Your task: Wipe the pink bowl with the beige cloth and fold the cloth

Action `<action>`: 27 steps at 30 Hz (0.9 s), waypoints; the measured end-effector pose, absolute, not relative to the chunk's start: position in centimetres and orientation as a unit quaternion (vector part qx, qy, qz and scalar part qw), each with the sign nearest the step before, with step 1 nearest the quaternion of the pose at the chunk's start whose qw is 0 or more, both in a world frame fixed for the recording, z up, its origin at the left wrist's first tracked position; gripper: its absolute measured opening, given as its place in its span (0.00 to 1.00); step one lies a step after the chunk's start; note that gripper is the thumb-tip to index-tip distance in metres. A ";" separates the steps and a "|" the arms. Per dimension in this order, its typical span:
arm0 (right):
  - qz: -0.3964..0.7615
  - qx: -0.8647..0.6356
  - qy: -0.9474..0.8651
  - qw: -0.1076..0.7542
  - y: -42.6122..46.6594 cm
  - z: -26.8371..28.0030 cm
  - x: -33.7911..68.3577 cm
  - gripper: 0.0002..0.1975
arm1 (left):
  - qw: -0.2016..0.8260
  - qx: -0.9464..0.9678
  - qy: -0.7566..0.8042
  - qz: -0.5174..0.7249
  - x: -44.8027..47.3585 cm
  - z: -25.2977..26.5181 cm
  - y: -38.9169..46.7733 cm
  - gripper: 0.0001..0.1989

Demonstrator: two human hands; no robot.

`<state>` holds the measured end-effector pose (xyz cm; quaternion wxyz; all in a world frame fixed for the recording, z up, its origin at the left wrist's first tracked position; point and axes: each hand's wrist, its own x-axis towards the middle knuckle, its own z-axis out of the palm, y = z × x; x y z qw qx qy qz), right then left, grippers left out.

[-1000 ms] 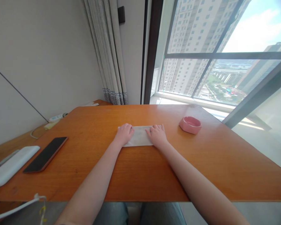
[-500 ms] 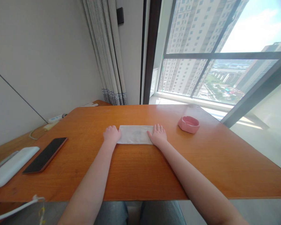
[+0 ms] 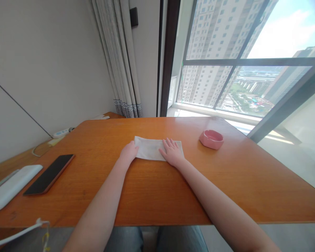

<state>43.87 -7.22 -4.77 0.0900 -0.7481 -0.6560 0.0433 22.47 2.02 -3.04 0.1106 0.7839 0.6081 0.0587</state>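
Observation:
A white folded cloth (image 3: 150, 148) lies across the middle of the wooden table, its left end raised a little. My left hand (image 3: 129, 152) is closed on that left end, thumb side toward the cloth; its fingertips are partly hidden. Flat on the right part of the cloth rests my right hand (image 3: 173, 152), fingers spread and pointing away from me. A strip of cloth shows to the right of this hand.
A pink ashtray-like dish (image 3: 211, 139) stands right of the cloth. On the left are a dark phone (image 3: 49, 174) and a white device (image 3: 14, 187). A white cable (image 3: 18, 233) hangs by the table's front left edge.
My left hand has moved slightly right and closed on the cloth's left end, lifting it. My right hand has shifted left onto the cloth, whose right end now shows beyond it.

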 end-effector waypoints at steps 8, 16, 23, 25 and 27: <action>0.104 -0.698 -0.706 0.054 -8.1 -4.1 43.4 0.36 | 0.127 0.688 0.711 0.077 18.7 -2.7 4.2 0.19; 0.124 -0.662 -0.738 0.041 -9.2 -3.7 43.0 0.49 | 0.135 0.699 0.699 0.070 18.0 -2.7 4.5 0.16; 0.069 -0.688 -0.716 0.096 -8.2 -3.9 42.4 0.41 | 0.083 0.698 0.677 0.218 18.1 -1.7 3.9 0.07; 0.076 -0.699 -0.705 0.094 -8.6 -3.8 42.4 0.41 | 0.076 0.691 0.671 0.256 17.8 -1.1 3.6 0.06; 0.089 -0.707 -0.696 0.089 -8.8 -3.8 42.6 0.42 | 0.062 0.690 0.657 0.296 18.0 -0.5 3.2 0.07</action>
